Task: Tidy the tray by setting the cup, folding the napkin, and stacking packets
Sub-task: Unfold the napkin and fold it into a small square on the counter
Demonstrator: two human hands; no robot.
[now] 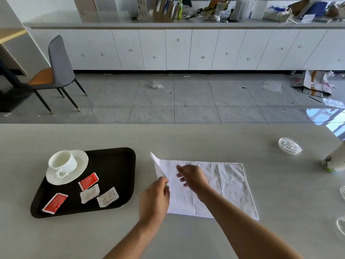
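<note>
A white napkin [225, 186] lies spread on the grey table, right of a black tray [113, 165]. My left hand [155, 199] pinches the napkin's left edge and lifts that corner up. My right hand [192, 176] rests flat on the napkin's left half, fingers apart. On the tray's far left corner a white cup [62, 161] stands upright on a white saucer [78, 171]. Two red packets [88, 181] [55, 202] and two white packets [89, 193] [107, 197] lie scattered on the tray's near part, not stacked.
A clear plastic lid [289, 146] lies at the far right of the table. A paper cup [334, 159] lies on its side at the right edge, with clear items [340, 223] below it. Beyond the table are tiled floor, a grey chair [56, 71] and white cabinets.
</note>
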